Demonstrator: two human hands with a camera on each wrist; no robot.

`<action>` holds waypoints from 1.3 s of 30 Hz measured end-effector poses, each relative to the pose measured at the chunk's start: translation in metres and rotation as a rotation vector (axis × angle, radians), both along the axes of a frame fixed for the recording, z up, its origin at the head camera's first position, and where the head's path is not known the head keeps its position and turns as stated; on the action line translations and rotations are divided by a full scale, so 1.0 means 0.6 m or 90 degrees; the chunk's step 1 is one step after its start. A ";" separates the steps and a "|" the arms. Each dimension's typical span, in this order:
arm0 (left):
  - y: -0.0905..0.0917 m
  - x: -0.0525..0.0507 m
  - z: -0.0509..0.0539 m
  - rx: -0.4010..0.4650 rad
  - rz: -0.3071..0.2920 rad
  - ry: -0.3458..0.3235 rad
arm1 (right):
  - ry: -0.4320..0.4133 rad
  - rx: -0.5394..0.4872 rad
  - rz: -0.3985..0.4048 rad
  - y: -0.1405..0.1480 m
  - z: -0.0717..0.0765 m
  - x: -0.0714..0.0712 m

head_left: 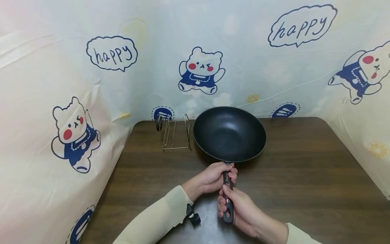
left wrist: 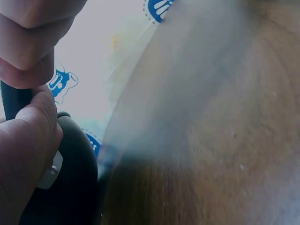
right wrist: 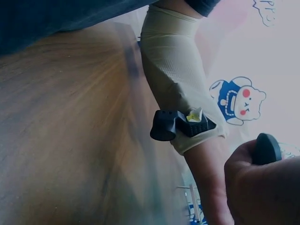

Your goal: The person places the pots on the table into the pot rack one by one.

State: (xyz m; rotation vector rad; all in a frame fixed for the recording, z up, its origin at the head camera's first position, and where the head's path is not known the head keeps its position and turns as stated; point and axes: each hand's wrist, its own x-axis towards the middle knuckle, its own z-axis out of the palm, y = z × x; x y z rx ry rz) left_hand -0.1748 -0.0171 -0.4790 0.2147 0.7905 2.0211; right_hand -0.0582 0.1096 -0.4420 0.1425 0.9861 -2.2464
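A black wok [head_left: 230, 134] is held by its dark handle [head_left: 228, 206] near the middle of the table in the head view. My left hand [head_left: 214, 178] grips the handle close to the pan. Just below it, my right hand [head_left: 243, 210] grips the lower part, its thumb along the top. The left wrist view shows fingers of a hand [left wrist: 28, 140] around the handle beside the wok's dark side [left wrist: 75, 173]. In the right wrist view, the handle's end [right wrist: 267, 149] sticks out of my right hand [right wrist: 262, 187].
A wire rack [head_left: 176, 135] with a dark round part at its left stands at the table's back, left of the wok. Brown wooden table [head_left: 304, 169] surface extends on both sides. A printed cloth [head_left: 243, 67] hangs behind the table and along its sides.
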 end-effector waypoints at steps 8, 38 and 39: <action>-0.017 0.008 0.019 0.003 0.002 0.069 | 0.043 -0.044 0.038 0.000 -0.004 0.010; -0.063 0.021 0.096 -0.011 0.092 0.247 | 0.211 -0.339 0.150 -0.027 0.006 -0.016; -0.066 0.020 0.099 -0.003 0.088 0.249 | 0.214 -0.344 0.154 -0.029 0.007 -0.017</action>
